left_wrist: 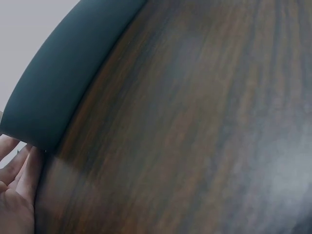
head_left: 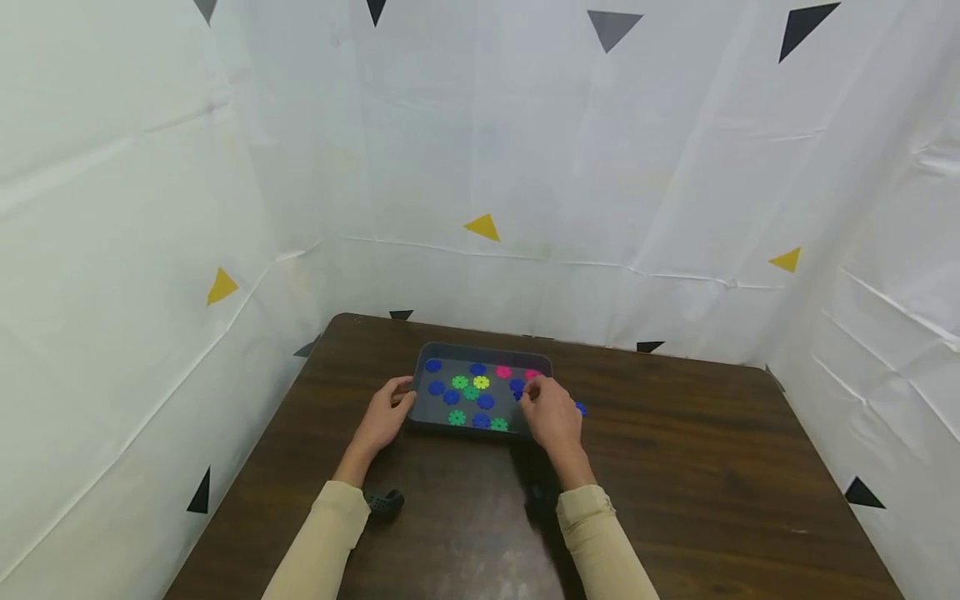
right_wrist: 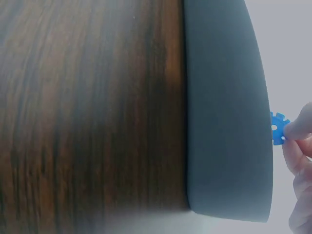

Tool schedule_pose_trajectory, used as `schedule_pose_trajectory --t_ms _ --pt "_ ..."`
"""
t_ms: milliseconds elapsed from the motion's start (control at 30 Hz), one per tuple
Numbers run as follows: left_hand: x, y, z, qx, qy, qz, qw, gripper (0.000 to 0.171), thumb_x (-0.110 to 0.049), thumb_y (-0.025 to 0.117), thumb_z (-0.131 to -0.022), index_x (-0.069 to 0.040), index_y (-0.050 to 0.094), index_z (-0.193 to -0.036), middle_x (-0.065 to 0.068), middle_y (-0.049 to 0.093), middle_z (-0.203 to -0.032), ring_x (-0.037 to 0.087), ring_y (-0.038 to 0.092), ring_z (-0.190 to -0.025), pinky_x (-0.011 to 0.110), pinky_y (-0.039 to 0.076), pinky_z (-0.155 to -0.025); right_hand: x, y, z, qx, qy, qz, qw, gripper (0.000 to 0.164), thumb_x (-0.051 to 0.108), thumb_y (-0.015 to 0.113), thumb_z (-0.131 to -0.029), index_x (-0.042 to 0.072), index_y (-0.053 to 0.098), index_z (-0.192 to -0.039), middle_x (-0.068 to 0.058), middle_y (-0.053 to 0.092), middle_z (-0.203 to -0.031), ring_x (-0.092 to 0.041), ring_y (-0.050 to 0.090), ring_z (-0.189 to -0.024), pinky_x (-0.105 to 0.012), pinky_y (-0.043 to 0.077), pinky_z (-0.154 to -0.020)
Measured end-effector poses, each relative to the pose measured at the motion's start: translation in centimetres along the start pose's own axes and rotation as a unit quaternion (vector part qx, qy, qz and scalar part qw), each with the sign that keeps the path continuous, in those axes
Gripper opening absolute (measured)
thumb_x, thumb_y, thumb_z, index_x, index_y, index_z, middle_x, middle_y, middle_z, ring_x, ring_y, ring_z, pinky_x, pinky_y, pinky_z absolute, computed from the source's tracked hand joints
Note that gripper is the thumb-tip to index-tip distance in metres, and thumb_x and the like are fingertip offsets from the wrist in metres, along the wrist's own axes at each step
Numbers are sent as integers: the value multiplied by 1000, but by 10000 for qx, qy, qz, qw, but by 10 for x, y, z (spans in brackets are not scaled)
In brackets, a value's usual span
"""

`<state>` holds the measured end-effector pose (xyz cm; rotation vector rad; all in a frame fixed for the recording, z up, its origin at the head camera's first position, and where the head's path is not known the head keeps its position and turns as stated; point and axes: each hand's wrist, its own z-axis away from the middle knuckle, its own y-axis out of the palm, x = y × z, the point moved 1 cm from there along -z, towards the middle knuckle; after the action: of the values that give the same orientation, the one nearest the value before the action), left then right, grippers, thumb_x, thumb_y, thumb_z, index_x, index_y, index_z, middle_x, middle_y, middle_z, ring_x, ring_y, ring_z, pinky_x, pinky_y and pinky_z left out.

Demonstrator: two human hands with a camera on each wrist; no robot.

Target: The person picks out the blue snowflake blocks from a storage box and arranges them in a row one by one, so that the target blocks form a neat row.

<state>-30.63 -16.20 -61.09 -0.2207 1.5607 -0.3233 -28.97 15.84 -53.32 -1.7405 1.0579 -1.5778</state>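
A dark grey tray (head_left: 487,348) on the brown table holds several flat gear-shaped discs: blue (head_left: 485,402), green (head_left: 457,417), pink (head_left: 503,372) and one yellow (head_left: 481,382). My left hand (head_left: 405,393) rests with relaxed fingers against the tray's left wall; in the left wrist view its fingers (left_wrist: 17,175) lie beside the tray (left_wrist: 58,83) corner. My right hand (head_left: 527,398) hovers over the tray's right end. In the right wrist view its fingertips (right_wrist: 298,129) pinch a blue disc (right_wrist: 277,129) just above the tray (right_wrist: 224,122) wall.
Another blue disc (head_left: 581,408) peeks out right of my right hand, by the tray's right edge. A small black object (head_left: 385,502) lies on the table (head_left: 675,467) near my left forearm. White sheets with triangle marks wall in the table on three sides.
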Motion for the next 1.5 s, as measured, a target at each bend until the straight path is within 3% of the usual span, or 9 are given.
schedule_pose_trajectory --t_ms 400,733,900,1133,1333,1500 --pt "-2 -1 1 -34 -29 -58 10000 50 -34 56 -114 -11 49 -159 19 51 -163 41 51 -150 64 44 -119 -5 -18 4 -334 130 -147 9993 19 32 74 -98 18 75 -110 -3 79 -105 -23 67 -80 -51 58 -75" --pt "5 2 4 -106 -108 -40 9999 49 -33 54 -115 -11 49 -158 18 52 -162 41 50 -150 64 43 -120 -13 -31 11 -209 310 -387 9986 23 36 71 -99 15 71 -109 -6 77 -106 -25 65 -83 -50 57 -80" --pt "1 3 1 -29 -48 -24 10000 50 -35 53 -115 -11 48 -159 19 51 -162 42 49 -151 64 43 -119 -23 -41 11 -313 564 -598 9961 24 37 68 -99 15 70 -109 -9 75 -108 -30 66 -90 -54 56 -87" --pt "0 -1 1 -100 9 -37 9999 49 -35 53 -115 -10 50 -158 19 53 -161 40 52 -148 62 44 -119 -45 -40 12 -451 724 -1044 9909 20 38 64 -100 18 69 -103 -7 73 -103 -29 62 -85 -42 48 -72" --pt "0 -1 3 -69 -57 -102 9999 49 -33 52 -116 -11 49 -159 17 52 -162 40 52 -148 62 46 -118 -61 -43 13 -508 903 -1570 9822 18 36 66 -102 18 70 -102 -7 73 -109 -30 63 -96 -39 43 -76" --pt "-2 2 1 -38 -38 -152 9999 49 -34 52 -116 -12 48 -160 16 52 -162 40 52 -148 63 46 -117 -70 -52 13 -662 1040 -1656 9785 18 34 66 -103 17 70 -103 -8 73 -107 -31 63 -98 -40 44 -76"
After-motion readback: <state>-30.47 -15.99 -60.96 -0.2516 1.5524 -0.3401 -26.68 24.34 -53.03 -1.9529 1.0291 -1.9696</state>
